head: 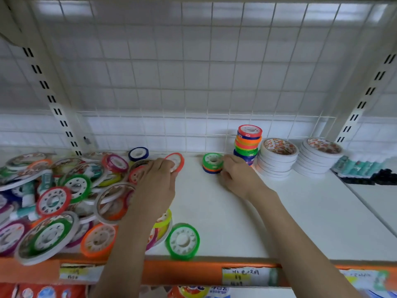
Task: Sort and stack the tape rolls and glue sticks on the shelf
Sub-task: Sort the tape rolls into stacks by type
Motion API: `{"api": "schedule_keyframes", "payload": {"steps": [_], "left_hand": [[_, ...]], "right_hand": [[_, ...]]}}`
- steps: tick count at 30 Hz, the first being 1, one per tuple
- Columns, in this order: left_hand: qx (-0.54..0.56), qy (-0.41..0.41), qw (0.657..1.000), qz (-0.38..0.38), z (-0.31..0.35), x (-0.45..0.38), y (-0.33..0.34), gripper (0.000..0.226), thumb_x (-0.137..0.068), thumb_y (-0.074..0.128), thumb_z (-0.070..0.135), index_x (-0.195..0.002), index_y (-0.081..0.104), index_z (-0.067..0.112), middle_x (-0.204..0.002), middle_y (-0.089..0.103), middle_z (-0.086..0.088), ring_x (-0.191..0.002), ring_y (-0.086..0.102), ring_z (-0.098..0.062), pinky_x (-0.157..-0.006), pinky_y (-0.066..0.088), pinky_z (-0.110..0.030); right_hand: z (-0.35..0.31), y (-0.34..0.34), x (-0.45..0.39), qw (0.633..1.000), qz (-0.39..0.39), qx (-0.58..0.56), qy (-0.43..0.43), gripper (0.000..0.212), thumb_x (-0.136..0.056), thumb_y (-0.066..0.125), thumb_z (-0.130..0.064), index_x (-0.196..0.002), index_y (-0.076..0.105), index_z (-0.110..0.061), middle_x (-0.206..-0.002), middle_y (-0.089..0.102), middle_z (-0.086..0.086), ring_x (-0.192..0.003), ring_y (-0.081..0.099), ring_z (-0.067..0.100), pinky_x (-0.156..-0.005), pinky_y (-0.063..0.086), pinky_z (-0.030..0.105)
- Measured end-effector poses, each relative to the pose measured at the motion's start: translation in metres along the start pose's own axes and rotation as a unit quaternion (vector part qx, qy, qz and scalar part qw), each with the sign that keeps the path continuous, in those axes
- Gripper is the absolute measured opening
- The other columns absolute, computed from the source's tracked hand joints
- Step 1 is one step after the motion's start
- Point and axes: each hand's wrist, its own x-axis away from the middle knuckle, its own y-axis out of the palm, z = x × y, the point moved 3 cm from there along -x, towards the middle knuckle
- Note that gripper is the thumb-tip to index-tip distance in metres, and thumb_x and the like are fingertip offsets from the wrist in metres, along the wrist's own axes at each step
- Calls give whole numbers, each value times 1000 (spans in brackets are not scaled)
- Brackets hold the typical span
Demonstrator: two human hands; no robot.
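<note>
A jumbled pile of coloured tape rolls (53,201) covers the left of the white shelf (300,211). My left hand (156,181) grips a red tape roll (177,161) at the pile's right edge, tilted on its rim. My right hand (238,175) holds the side of a short stack of green, orange and blue rolls (212,163). Behind it stands a tall stack of coloured rolls (248,143). Two stacks of white tape rolls (277,157) stand to the right. Teal glue sticks (361,166) lie at the far right.
A lone green roll (182,240) leans near the shelf's orange front edge (193,272). A blue roll (138,153) sits by the back wire grid (193,72). Slotted uprights frame both sides. Price labels hang on the front edge.
</note>
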Motion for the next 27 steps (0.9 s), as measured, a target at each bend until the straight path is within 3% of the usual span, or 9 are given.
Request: {"api": "schedule_keyframes", "payload": {"steps": [2, 6, 9, 12, 16, 20, 24, 27], "left_hand": [[-17, 36, 999, -15, 11, -15, 9, 24, -95, 46, 17, -113, 55, 3, -114, 54, -13, -109, 48, -32, -92, 35, -39], [-57, 83, 993, -61, 31, -44, 33, 30, -99, 39, 23, -123, 49, 10, -120, 49, -6, -116, 42, -24, -95, 34, -36], [-107, 101, 985, -88, 46, -61, 50, 28, -98, 41, 19, -125, 47, 12, -121, 47, -4, -118, 41, -23, -92, 34, -34], [-158, 116, 974, -110, 58, -73, 61, 31, -95, 43, 14, -127, 46, 14, -123, 47, -4, -120, 41, -23, -92, 35, -35], [-194, 128, 964, -126, 68, -82, 68, 32, -95, 44, 14, -127, 46, 15, -125, 47, -4, -120, 43, -23, -92, 35, -35], [-212, 131, 959, -132, 73, -88, 72, 30, -96, 41, 15, -126, 48, 16, -124, 49, -4, -117, 45, -23, -91, 36, -35], [-206, 129, 959, -149, 74, -90, 74, 31, -97, 40, 17, -126, 50, 14, -123, 53, -6, -113, 49, -24, -91, 38, -34], [-135, 110, 973, -151, 75, -88, 73, 31, -95, 43, 14, -124, 54, 9, -119, 57, -10, -109, 53, -27, -89, 41, -33]], "right_hand": [[9, -1, 15, 1000, -17, 8, 11, 29, -84, 45, -17, -109, 56, -6, -115, 54, 12, -112, 49, 31, -87, 47, 37], [19, -11, 54, 998, -12, 29, 48, 50, -87, 32, -34, -121, 54, -6, -123, 53, 11, -116, 47, 29, -94, 44, 35], [24, -13, 75, 996, -3, 41, 76, 41, -95, 42, -27, -130, 50, -5, -133, 50, 11, -124, 44, 27, -105, 35, 30], [27, -8, 83, 995, 3, 25, 95, 41, -97, 40, -30, -127, 52, -5, -133, 51, 12, -124, 45, 28, -107, 33, 29], [26, -2, 81, 993, 13, 11, 121, 44, -88, 39, -32, -106, 65, 0, -111, 63, 19, -102, 60, 38, -92, 47, 39], [25, -3, 83, 992, 13, 34, 124, 42, -83, 36, -34, -83, 68, -7, -85, 68, 10, -75, 66, 30, -71, 55, 33], [28, -1, 84, 991, 31, 40, 123, 39, -81, 37, -34, -77, 68, -10, -79, 67, 6, -69, 65, 26, -66, 55, 30], [26, -4, 85, 991, 45, 34, 123, 25, -77, 50, -29, -74, 67, -11, -78, 67, 5, -68, 65, 25, -65, 55, 30]]}}
